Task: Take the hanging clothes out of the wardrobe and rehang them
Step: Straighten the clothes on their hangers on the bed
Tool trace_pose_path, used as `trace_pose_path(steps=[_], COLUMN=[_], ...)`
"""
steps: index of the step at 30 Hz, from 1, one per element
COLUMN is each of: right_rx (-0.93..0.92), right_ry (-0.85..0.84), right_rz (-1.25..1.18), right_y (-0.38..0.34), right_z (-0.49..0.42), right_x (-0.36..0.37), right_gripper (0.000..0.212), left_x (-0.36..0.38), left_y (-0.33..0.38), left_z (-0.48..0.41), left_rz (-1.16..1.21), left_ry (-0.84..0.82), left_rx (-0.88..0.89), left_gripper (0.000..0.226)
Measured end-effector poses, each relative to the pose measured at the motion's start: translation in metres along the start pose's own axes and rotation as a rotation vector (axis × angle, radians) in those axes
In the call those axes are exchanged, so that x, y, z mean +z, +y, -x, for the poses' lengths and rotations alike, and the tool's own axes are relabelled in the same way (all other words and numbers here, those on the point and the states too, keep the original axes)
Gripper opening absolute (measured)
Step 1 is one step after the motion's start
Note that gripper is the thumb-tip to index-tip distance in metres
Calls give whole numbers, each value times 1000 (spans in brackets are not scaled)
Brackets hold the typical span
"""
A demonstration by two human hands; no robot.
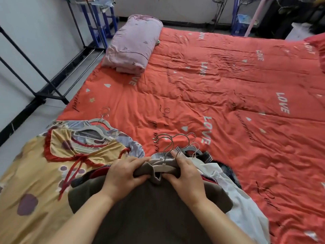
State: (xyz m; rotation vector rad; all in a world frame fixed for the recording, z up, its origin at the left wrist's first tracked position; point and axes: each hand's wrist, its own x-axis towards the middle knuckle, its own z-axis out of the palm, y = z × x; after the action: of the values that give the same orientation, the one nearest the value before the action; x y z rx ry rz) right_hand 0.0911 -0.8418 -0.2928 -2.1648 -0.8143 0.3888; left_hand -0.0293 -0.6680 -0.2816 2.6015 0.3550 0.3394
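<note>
A red-orange quilt (pixel 219 88) printed with LOVE and small hearts covers the bed before me; a folded pink quilt (pixel 131 43) lies on its far left corner; blue stools (pixel 112 20) stand beyond it, by the white wall (pixel 26 32).

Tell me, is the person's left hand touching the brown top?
Touching. The head view shows the left hand gripping the collar of the brown top, fingers curled round the fabric.

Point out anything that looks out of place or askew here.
Clothes lie piled on the orange quilt instead of hanging, their hanger hooks fanned at different angles. The left hand and right hand grip the brown top. Nothing looks spilled or torn.
</note>
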Motion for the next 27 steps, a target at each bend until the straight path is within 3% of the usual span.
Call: trace_pose_path(steps=[9, 13, 16, 18, 23, 27], right_rx=[109, 85, 145, 211, 357, 409], right_ry=[-57, -158, -62, -44, -183, -298], right_rz=[80, 85, 116, 227, 454, 547], right_y=[64, 90, 130, 160, 202, 217], right_z=[-66, -82, -93, -98, -100, -111], right_x=[56, 63, 45, 28, 13, 17], right_gripper=[68, 56, 49, 56, 96, 103], left_x=[78, 102, 112, 118, 138, 144], left_y=[-75, -98, -109, -114, -124, -96], left_z=[-51, -56, -62, -66, -68, -90], left_rz=[59, 69, 87, 97, 52, 39], left_ry=[-116, -136, -156, -185, -284, -80], left_rx=[-120, -152, -178, -201, -316, -198], left_gripper=[55, 60, 63, 65, 71, 63])
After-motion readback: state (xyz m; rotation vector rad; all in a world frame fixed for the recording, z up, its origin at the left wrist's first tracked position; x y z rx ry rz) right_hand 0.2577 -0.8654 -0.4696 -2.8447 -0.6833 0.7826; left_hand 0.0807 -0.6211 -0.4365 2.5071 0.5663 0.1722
